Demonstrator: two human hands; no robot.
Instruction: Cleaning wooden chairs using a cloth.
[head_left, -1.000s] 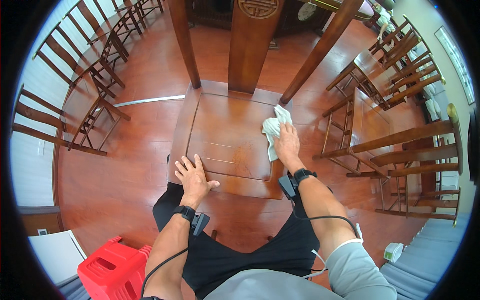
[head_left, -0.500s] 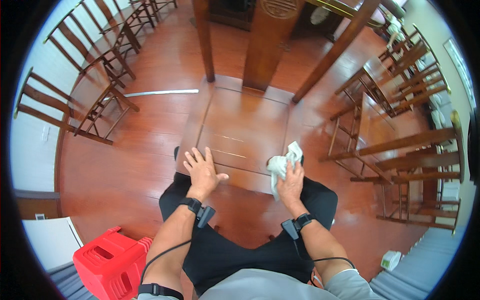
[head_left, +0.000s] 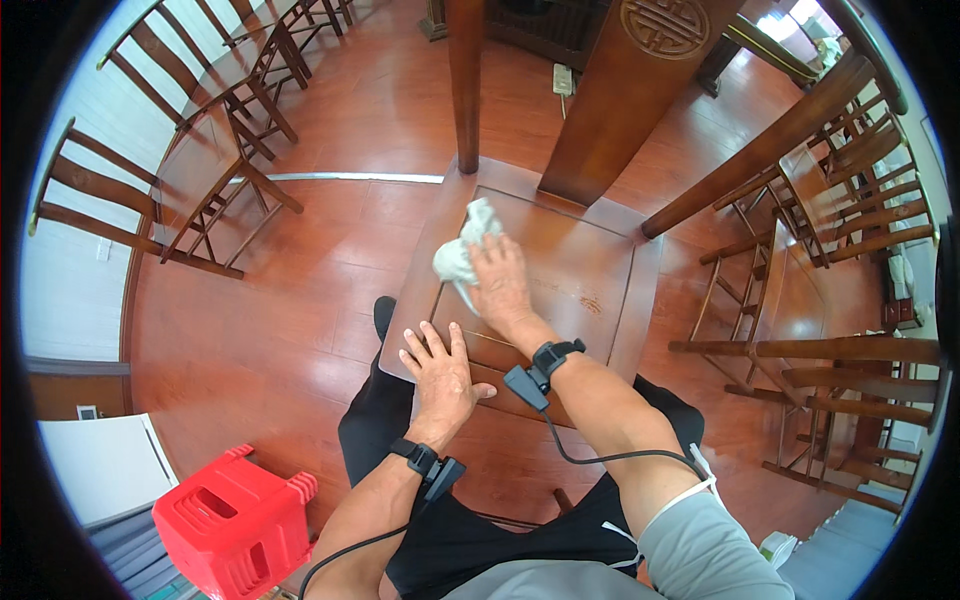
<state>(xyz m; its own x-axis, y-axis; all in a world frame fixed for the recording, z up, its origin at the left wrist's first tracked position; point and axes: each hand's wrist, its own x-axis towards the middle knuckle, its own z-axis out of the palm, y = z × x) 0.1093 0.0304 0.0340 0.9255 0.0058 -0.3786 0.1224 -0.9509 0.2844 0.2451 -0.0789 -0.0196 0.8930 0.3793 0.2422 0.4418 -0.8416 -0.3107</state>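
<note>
A brown wooden chair (head_left: 560, 300) stands in front of me, its seat facing up and its carved back splat (head_left: 635, 100) rising at the far side. My right hand (head_left: 502, 285) presses a pale, crumpled cloth (head_left: 457, 260) onto the left part of the seat. Its palm covers some of the cloth. Flat on the near left corner of the seat rests my left hand (head_left: 440, 385), fingers spread and holding nothing. Both wrists wear dark bands with small boxes and cables.
A red plastic stool (head_left: 235, 520) is on the floor at lower left. Wooden chairs line the left wall (head_left: 200, 180) and the right side (head_left: 790, 290). Behind the chair, dark furniture (head_left: 540, 35) stands on the reddish wooden floor (head_left: 250, 330).
My right hand has swept the cloth from the seat's near right corner to its left part. My left hand stays flat on the near left corner. The view has shifted slightly.
</note>
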